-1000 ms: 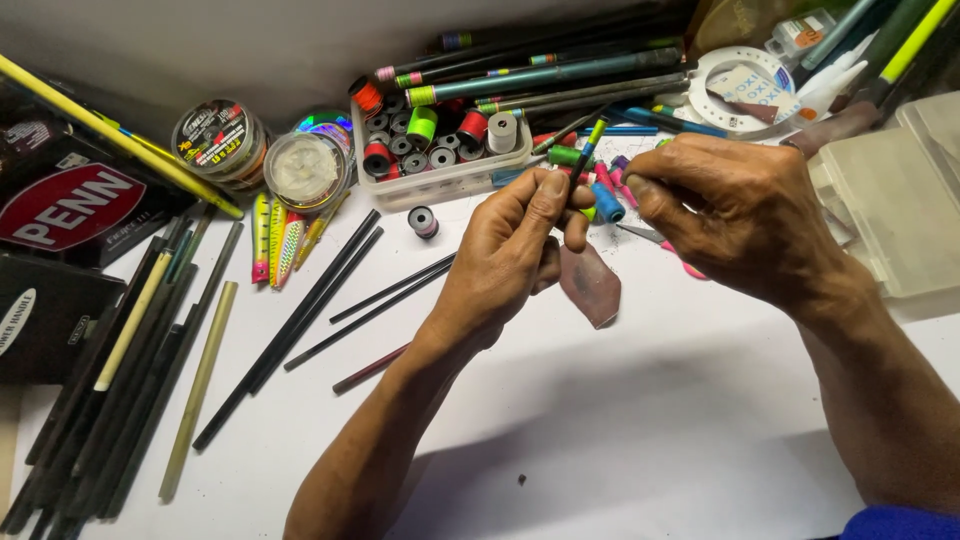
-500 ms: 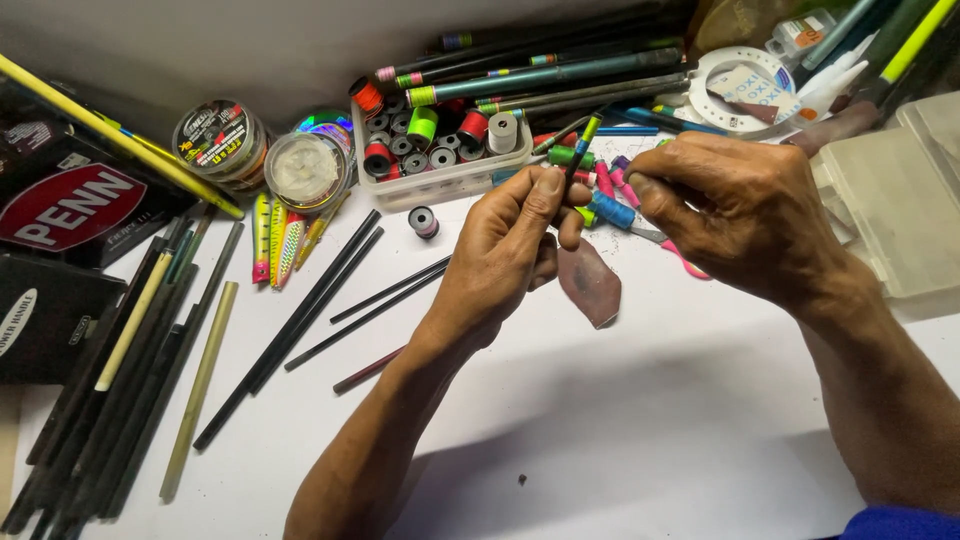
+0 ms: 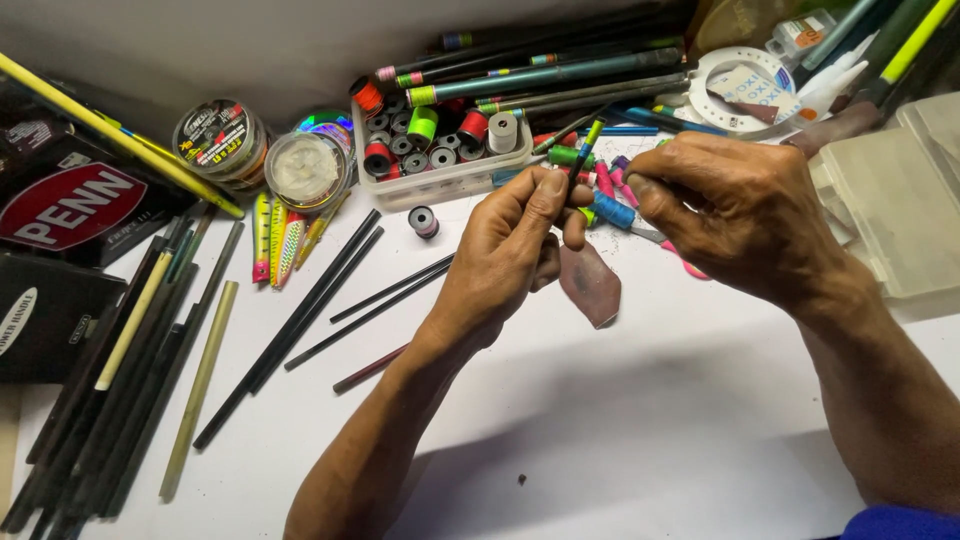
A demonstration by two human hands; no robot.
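Observation:
My left hand (image 3: pixel 505 250) pinches a thin black rod (image 3: pixel 583 152) with a green tip, holding it upright over the white table (image 3: pixel 620 430). My right hand (image 3: pixel 740 210) is curled just to its right. Its thumb and fingertips close on a small blue thread spool (image 3: pixel 612 212) beside the rod. A brown leather-like patch (image 3: pixel 590 285) lies flat on the table under both hands. Pink and green wrapped pieces (image 3: pixel 606 180) sit behind the fingers, partly hidden.
A clear tray of thread spools (image 3: pixel 440 160) stands behind the hands, with a loose spool (image 3: pixel 424 221) in front. Long dark rods (image 3: pixel 300 320) lie to the left beside coloured lures (image 3: pixel 275 235) and two line reels (image 3: pixel 262 150). Plastic boxes (image 3: pixel 890 200) sit at the right.
Both hands have dropped slightly toward the table and drawn a little closer together. The rod's green tip has tilted a bit more upright.

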